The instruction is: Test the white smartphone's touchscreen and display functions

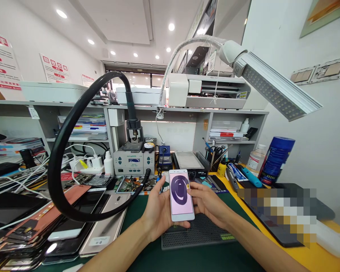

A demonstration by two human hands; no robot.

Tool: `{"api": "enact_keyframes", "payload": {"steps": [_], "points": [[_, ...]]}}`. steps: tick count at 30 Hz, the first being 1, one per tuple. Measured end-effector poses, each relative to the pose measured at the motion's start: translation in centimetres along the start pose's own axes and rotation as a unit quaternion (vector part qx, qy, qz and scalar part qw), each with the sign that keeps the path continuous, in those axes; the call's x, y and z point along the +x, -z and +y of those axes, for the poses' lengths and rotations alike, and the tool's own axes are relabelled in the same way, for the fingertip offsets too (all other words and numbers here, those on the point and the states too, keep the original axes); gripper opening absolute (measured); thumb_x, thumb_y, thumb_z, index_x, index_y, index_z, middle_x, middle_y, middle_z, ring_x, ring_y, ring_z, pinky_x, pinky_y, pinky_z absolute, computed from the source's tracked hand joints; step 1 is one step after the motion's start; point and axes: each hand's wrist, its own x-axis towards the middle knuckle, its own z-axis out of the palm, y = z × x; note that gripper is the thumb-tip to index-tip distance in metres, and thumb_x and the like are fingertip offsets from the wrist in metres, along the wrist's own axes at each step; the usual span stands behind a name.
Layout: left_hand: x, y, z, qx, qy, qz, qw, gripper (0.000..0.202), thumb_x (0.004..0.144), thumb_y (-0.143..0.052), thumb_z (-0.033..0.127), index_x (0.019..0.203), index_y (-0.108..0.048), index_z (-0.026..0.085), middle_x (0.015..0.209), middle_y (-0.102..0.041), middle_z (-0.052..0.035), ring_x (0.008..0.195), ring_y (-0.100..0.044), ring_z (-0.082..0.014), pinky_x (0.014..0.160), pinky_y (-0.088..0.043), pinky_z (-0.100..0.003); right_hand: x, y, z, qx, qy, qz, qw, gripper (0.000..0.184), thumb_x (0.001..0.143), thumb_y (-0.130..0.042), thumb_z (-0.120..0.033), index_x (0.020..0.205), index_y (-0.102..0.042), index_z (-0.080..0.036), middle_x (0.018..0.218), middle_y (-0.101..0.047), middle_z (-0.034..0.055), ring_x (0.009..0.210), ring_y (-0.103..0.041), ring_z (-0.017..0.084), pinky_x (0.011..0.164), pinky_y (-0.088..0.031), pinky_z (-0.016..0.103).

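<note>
One white smartphone, its screen lit with a dark ring-like pattern, is held above a dark perforated pad on a green mat, which covers part of the yellow desk. The left hand has its grip closed around the phone's left side; fingers of the right hand meet the right edge, but whether they grasp it cannot be told. Leftward, a black hose loops over stacked phones.

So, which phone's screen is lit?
The white rectangular smartphone in the left hand: it glows pink and purple; no lit screen shows among the gold and black phones piled left.
</note>
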Motion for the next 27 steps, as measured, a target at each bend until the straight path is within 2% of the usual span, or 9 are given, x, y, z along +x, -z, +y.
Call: {"api": "enact_keyframes", "payload": {"steps": [3,7,12,14,19,23,27], "points": [[-0.1,0.0,0.0,0.000,-0.001,-0.003,1.000,0.075,0.083,-0.042,0.072,0.127,-0.059,0.014,0.103,-0.062,-0.0159,0.087,-0.060,-0.0295,0.065,-0.055,-0.043,-0.1,0.1,-0.1,-0.011,-0.001,-0.012,1.000,0.035,0.086,-0.061,-0.029,0.119,-0.060,-0.020,0.110,-0.069,0.0112,0.093,-0.066,0.024,0.069,-0.053,0.034],[0.0,0.4,-0.1,-0.011,0.003,-0.010,1.000,0.074,0.082,-0.042,0.072,0.124,-0.060,0.014,0.102,-0.062,-0.0152,0.084,-0.061,-0.0279,0.064,-0.055,-0.043,-0.2,0.3,-0.2,-0.016,0.011,-0.025,1.000,0.045,0.074,-0.069,-0.017,0.117,-0.060,-0.021,0.118,-0.064,0.0101,0.099,-0.065,0.027,0.070,-0.054,0.035],[0.1,0.6,-0.1,-0.003,0.006,-0.020,1.000,0.075,0.083,-0.041,0.073,0.124,-0.059,0.013,0.099,-0.064,-0.0161,0.083,-0.062,-0.0286,0.064,-0.055,-0.042,-0.2,0.5,0.0,-0.034,0.011,-0.028,0.999,0.056,0.065,-0.066,-0.006,0.118,-0.058,-0.022,0.119,-0.061,0.0083,0.092,-0.064,0.023,0.061,-0.050,0.027],[0.0,0.5,-0.1,-0.004,0.005,-0.021,1.000,0.074,0.083,-0.041,0.072,0.123,-0.059,0.013,0.102,-0.064,-0.0166,0.082,-0.063,-0.0276,0.063,-0.055,-0.041,-0.2,0.5,0.1,-0.040,0.015,-0.030,0.999,0.060,0.063,-0.066,-0.004,0.119,-0.057,-0.021,0.117,-0.061,0.0073,0.088,-0.063,0.021,0.061,-0.049,0.026],[-0.1,0.2,-0.1,-0.014,0.004,-0.033,0.999,0.073,0.084,-0.039,0.071,0.123,-0.059,0.012,0.110,-0.064,-0.0186,0.081,-0.063,-0.0254,0.063,-0.056,-0.039,-0.3,0.0,0.3,-0.042,0.039,-0.047,0.997,0.063,0.062,-0.067,-0.003,0.121,-0.053,-0.021,0.113,-0.064,0.0051,0.091,-0.063,0.021,0.072,-0.051,0.030],[-0.1,0.0,-0.1,-0.013,0.001,-0.037,0.999,0.072,0.085,-0.038,0.071,0.123,-0.059,0.012,0.113,-0.063,-0.0190,0.084,-0.062,-0.0245,0.063,-0.056,-0.037,-0.2,-0.3,0.6,-0.060,0.045,-0.032,0.997,0.063,0.063,-0.069,-0.004,0.121,-0.051,-0.021,0.103,-0.068,0.0033,0.092,-0.063,0.022,0.077,-0.050,0.032],[-0.1,0.0,-0.3,0.001,-0.005,-0.037,0.999,0.072,0.086,-0.038,0.071,0.121,-0.060,0.012,0.110,-0.064,-0.0180,0.083,-0.062,-0.0239,0.062,-0.055,-0.036,-0.1,-0.4,1.1,-0.082,0.049,-0.005,0.995,0.061,0.065,-0.071,-0.007,0.121,-0.050,-0.020,0.103,-0.067,0.0033,0.094,-0.063,0.023,0.082,-0.050,0.034]]}}
